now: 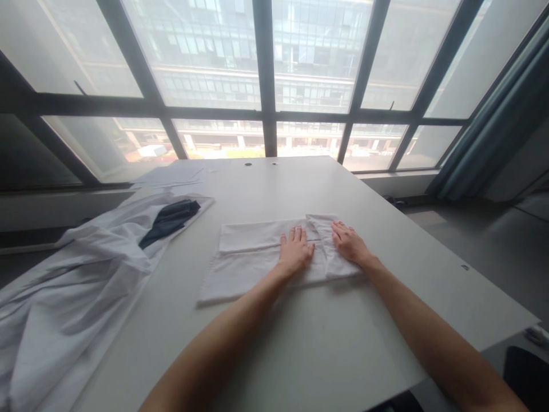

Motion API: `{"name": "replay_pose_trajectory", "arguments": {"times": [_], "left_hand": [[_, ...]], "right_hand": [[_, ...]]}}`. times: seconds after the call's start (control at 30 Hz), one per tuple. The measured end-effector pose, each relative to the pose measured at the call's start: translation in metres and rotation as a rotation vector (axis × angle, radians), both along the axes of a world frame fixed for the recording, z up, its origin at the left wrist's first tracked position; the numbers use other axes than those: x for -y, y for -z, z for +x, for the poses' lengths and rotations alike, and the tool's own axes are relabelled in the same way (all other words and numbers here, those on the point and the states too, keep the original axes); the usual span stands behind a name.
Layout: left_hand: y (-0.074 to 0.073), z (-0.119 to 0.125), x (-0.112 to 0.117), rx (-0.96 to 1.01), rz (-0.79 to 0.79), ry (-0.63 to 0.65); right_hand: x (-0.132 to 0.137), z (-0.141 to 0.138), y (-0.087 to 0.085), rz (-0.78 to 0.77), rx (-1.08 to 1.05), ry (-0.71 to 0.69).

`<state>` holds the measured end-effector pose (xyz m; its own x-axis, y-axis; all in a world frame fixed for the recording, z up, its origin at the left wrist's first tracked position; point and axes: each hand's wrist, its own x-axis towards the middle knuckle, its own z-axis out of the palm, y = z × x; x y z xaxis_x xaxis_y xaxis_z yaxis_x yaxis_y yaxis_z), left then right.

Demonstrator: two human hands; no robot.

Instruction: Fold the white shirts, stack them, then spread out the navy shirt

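Note:
A white folded garment (249, 257) lies flat in the middle of the white table (326, 343). My left hand (295, 250) rests palm down on its right part, fingers stretched out and together. My right hand (349, 241) lies flat on the garment's right end, where a narrower flap (321, 224) is folded over. Both hands press on the cloth and hold nothing.
A heap of white clothing (72, 286) with a dark blue piece (171, 220) covers the table's left side. Another flat white cloth (171, 174) lies at the far left edge. Large windows stand behind the table; a teal curtain (497, 131) hangs at right.

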<state>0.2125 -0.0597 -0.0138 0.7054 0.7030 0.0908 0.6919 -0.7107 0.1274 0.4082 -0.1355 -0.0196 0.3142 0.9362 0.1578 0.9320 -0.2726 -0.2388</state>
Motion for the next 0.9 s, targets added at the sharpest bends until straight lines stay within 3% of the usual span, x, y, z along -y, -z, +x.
{"name": "replay_pose_trajectory", "arguments": {"times": [0.2, 0.37, 0.73, 0.9], "left_hand": [[0.002, 0.000, 0.002, -0.005, 0.016, -0.007], [0.006, 0.001, 0.003, 0.026, 0.036, 0.007], [0.007, 0.001, -0.001, 0.065, 0.007, -0.013], [0.003, -0.008, -0.018, 0.040, -0.060, -0.093]], "right_hand": [[-0.003, -0.028, -0.005, 0.111, 0.013, 0.018], [-0.012, -0.051, 0.003, 0.045, 0.018, -0.067], [-0.011, -0.048, 0.006, -0.004, 0.020, -0.106], [-0.011, -0.048, 0.006, -0.020, 0.018, -0.108]]}}
